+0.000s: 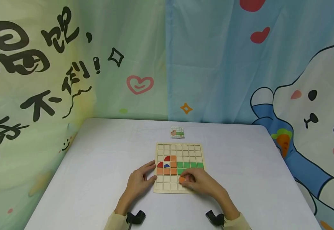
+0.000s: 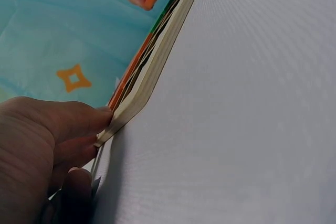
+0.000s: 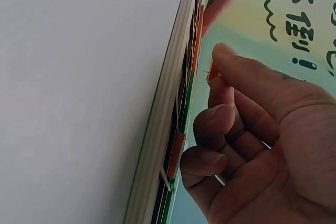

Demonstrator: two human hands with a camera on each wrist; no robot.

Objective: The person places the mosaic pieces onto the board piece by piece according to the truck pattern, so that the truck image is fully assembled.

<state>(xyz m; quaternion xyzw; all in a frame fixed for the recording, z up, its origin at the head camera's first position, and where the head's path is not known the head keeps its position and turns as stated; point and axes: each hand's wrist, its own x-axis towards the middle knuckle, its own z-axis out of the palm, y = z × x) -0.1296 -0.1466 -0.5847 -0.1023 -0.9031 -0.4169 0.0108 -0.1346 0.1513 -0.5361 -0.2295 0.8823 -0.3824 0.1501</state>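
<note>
A wooden grid board [image 1: 178, 147] lies on the table, partly filled with coloured tiles. My left hand [image 1: 139, 179] rests at its left edge, thumb and fingertips touching the rim. Over the lower rows, my right hand [image 1: 200, 181] pinches a small orange tile [image 1: 181, 180] between thumb and index finger; the left wrist view shows that tile edge-on. On the board sit red rounded tiles [image 1: 167, 158], several orange squares [image 1: 167, 171], a white tile with a blue half-round [image 1: 166, 165] and a row of green squares [image 1: 186, 165]. My right hand hides the board's lower right part.
A small picture card [image 1: 177, 132] with a coloured grid lies behind the board. White cloth covers the table [image 1: 112, 143], and printed curtains [image 1: 207, 64] stand along its back and left side. Black straps with devices [image 1: 136, 217] are on both wrists.
</note>
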